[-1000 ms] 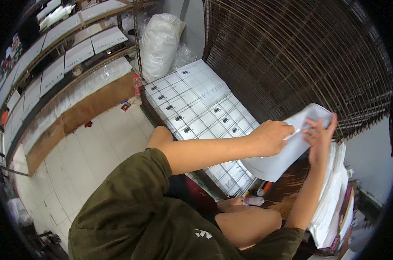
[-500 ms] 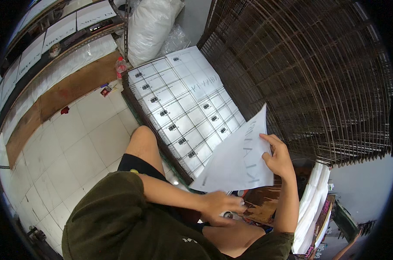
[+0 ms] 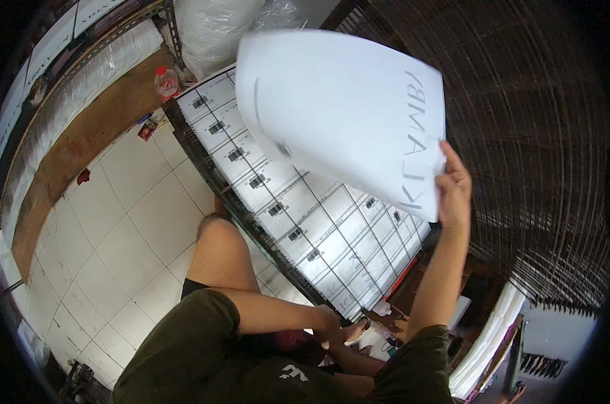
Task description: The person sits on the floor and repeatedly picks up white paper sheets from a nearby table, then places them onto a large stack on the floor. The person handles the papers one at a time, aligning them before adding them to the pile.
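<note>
My right hand (image 3: pixel 456 192) is raised and closed, pinching the right edge of a large white printed sheet (image 3: pixel 338 108) between thumb and fingers. The sheet bows over the wire drying rack (image 3: pixel 276 252), hiding part of it. Under the rack's thin wires lies a layer of white printed sheet material (image 3: pixel 258 180) with small dark marks in rows. Low over my lap, close to the rack's near corner, is my left hand (image 3: pixel 332 326). Its fingers are partly hidden, so whether it holds anything is unclear.
Many dark wire racks (image 3: pixel 513 135) stand raised at the right. A plastic bottle with a red cap (image 3: pixel 165 82) is beyond the rack's far left corner, near a big white plastic sack (image 3: pixel 214 30). Shelves with white panels (image 3: pixel 52 40) line the left, above a tiled floor (image 3: pixel 126 249).
My right hand has lifted the sheet up and away, swinging it out across the rack. My left hand has dropped slightly toward my lap. The view has shifted a little.
</note>
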Tool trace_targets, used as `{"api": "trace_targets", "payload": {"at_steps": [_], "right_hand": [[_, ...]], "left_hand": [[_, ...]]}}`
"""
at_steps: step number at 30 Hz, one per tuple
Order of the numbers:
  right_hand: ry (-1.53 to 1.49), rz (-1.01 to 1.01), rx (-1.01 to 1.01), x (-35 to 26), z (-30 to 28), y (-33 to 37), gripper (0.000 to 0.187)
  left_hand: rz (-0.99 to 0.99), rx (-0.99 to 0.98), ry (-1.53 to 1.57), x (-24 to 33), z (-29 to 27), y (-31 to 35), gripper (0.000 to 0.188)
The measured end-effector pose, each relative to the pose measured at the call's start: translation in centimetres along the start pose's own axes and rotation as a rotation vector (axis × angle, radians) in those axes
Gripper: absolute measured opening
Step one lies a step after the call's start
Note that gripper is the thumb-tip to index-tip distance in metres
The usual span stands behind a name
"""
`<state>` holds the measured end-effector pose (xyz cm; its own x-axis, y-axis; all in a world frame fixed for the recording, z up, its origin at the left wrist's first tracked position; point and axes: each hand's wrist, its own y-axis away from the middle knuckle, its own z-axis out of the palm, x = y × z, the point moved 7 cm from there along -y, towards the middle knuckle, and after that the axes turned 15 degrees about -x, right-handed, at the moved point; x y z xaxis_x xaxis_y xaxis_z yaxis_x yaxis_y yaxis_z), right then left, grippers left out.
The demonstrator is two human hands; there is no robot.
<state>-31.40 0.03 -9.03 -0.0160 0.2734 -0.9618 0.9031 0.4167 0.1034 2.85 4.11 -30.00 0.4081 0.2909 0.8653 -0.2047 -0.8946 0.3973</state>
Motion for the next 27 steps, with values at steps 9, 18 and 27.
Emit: {"api": "trace_targets", "payload": {"at_steps": [9,18,27], "right_hand": [[-0.425,-0.010,0.326,25.0,2.2,-6.1,0.067],[-0.261,0.147,0.412,35.2,1.7,-9.8,0.070],[-0.232,0.160,0.353,34.6,2.6,-11.8,0.075]], "left_hand": [[0.086,0.075,0.088,0.0,-1.8,2.0,0.053],[0.158,0.196,0.105,-1.7,-0.8,-2.1,0.042],[0.116,0.085,0.074,-2.3,0.9,-5.9,0.040]]}}
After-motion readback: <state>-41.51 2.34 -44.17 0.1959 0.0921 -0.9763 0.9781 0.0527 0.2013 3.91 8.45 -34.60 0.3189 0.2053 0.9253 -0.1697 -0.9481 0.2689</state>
